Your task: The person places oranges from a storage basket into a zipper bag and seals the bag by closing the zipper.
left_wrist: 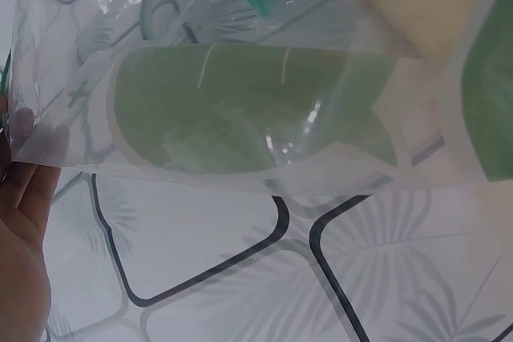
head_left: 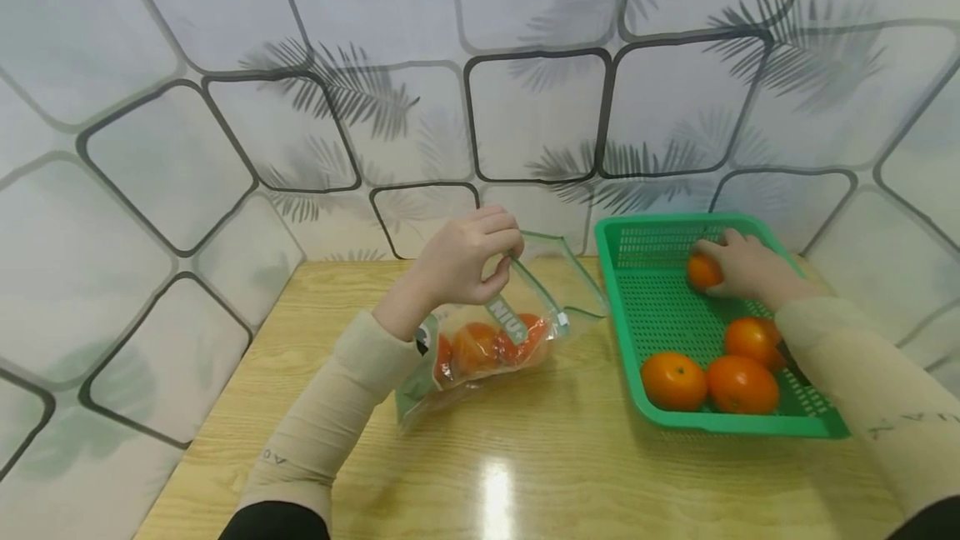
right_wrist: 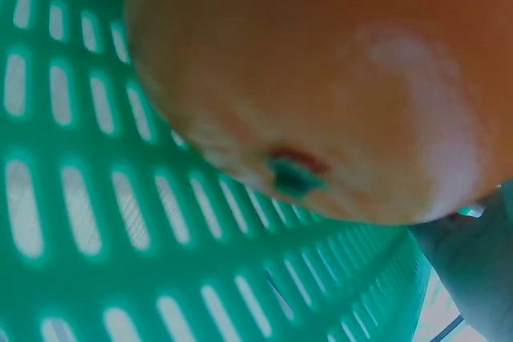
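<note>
Evidently, we have a patterned wall [head_left: 540, 119] standing behind everything, with a wood-grain bench [head_left: 600, 482] below it. On the bench we record a green slotted basket [head_left: 660, 311], our reference for all positions. Left of the basket lies a clear zip bag [head_left: 507, 319] with printed panels; its mouth is parted toward the basket, though we cannot tell whether its corner touches the rim. We see several orange fruits inside the bag; the exact count is obscured by print and glare.

As to the hands, we find the left hand [head_left: 472, 257] to the left of the basket, pinching the bag's upper edge. The right hand [head_left: 750, 269] is inside the basket toward its far end, grasping one orange fruit [head_left: 703, 273]. We note three loose fruits [head_left: 742, 384] grouped at the basket's near end. Smallest, a white slider [head_left: 562, 319] sits on the bag's seal, left of the basket.
</note>
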{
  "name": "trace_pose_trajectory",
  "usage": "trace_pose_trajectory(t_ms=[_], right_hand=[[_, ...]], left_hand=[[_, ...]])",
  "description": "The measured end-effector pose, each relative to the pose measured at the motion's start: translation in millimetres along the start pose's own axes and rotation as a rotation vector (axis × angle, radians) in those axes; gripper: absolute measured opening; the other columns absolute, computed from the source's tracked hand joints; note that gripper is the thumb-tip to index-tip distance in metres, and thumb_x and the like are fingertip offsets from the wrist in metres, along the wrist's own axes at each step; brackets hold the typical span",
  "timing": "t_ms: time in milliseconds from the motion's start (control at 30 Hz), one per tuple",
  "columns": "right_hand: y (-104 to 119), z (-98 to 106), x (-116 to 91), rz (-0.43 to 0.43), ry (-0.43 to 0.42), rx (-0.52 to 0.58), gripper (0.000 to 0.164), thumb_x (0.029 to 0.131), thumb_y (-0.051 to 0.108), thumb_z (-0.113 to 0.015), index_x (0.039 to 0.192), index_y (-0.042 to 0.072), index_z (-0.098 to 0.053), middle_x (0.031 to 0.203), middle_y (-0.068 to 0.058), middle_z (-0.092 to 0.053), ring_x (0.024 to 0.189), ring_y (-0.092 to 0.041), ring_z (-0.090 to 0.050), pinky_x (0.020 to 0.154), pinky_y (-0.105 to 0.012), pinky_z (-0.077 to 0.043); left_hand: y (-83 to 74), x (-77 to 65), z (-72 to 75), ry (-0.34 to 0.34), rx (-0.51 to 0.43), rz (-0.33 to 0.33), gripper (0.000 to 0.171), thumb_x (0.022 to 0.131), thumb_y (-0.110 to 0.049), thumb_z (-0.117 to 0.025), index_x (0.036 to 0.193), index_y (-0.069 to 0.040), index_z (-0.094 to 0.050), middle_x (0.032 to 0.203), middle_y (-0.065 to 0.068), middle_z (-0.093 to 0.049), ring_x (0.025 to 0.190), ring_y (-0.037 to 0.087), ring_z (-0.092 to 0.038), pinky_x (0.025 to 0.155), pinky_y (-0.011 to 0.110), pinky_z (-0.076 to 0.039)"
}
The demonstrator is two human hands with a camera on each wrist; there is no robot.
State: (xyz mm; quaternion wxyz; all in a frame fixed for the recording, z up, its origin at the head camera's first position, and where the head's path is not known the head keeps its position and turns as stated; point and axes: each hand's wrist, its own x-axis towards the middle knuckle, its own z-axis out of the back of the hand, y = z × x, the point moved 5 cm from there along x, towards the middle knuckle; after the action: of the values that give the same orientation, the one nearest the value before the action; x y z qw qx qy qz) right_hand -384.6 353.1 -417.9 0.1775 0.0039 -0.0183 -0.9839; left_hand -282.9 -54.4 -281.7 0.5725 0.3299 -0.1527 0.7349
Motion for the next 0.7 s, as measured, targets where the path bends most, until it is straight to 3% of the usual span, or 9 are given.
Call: trace_pose_trajectory(t_ms=[700], right_hand=[[8.0, 9.4, -4.8, 0.095, 0.013, -0.06, 0.069, 0.081, 0.024, -0.085, 0.142, 0.004, -0.06, 0.119, -0.036, -0.056, 0.104, -0.053, -0.06, 0.084, -0.069, -0.053]], left_hand=[[2.0, -0.7, 5.7, -0.013, -0.002, -0.007, 0.012, 0.082, 0.002, -0.058, 0.086, -0.008, -0.064, 0.085, 0.006, -0.062, 0.081, 0.023, -0.056, 0.075, 0.035, -0.05]])
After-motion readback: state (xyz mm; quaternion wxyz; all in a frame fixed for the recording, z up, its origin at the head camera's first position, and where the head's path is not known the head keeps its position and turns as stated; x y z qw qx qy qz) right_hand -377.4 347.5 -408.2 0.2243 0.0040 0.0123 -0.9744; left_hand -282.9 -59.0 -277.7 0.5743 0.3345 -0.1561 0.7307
